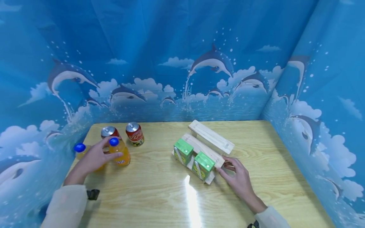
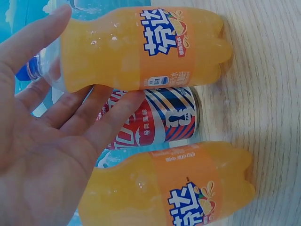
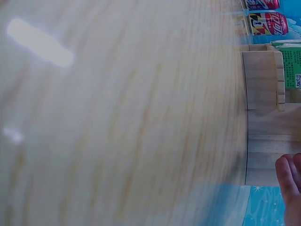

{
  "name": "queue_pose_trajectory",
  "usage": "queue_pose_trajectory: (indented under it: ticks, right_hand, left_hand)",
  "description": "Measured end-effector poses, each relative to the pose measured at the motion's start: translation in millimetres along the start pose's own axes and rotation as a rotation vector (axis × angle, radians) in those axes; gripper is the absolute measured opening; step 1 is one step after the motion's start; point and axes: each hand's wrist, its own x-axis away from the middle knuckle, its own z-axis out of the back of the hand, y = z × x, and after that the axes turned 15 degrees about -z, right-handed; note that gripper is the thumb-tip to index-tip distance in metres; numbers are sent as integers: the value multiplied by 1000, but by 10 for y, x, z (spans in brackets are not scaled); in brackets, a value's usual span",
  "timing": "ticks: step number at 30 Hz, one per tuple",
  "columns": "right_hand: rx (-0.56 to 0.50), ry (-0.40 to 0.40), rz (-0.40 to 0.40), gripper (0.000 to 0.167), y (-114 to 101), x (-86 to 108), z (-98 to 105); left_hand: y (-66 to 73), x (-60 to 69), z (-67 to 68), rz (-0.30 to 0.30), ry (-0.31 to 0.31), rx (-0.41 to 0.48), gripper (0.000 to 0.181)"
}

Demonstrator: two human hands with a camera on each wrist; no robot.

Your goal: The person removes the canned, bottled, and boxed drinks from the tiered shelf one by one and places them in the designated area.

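In the head view my left hand (image 1: 95,156) is at an upright orange soda bottle (image 1: 122,154) with a blue cap. The left wrist view shows my thumb and the fingers of that hand (image 2: 51,136) around the neck and upper body of this bottle (image 2: 164,47). My right hand (image 1: 239,180) touches the right end of a stepped wooden rack (image 1: 215,137); in the right wrist view its fingers (image 3: 286,176) rest against the rack's side panel (image 3: 265,117). Two green cartons (image 1: 183,150) stand on the rack's front step.
A second orange bottle (image 1: 80,151) stands at the left, partly behind my left hand. Two red cans (image 1: 135,134) are near the back left of the wooden table (image 1: 148,196). A blue dolphin-print curtain (image 1: 159,47) surrounds the back and sides.
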Motion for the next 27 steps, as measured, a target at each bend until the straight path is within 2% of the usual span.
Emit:
queue_pose_trajectory:
  ticks: [18,27]
  right_hand:
    - [-28,2,27,51,7,5,-6]
    - [-45,6,41,50,11,8,-13]
  left_hand:
    - [-1,30,14,-31,-1,-14,86]
    - [-6,47,21,-39,32,-11,89]
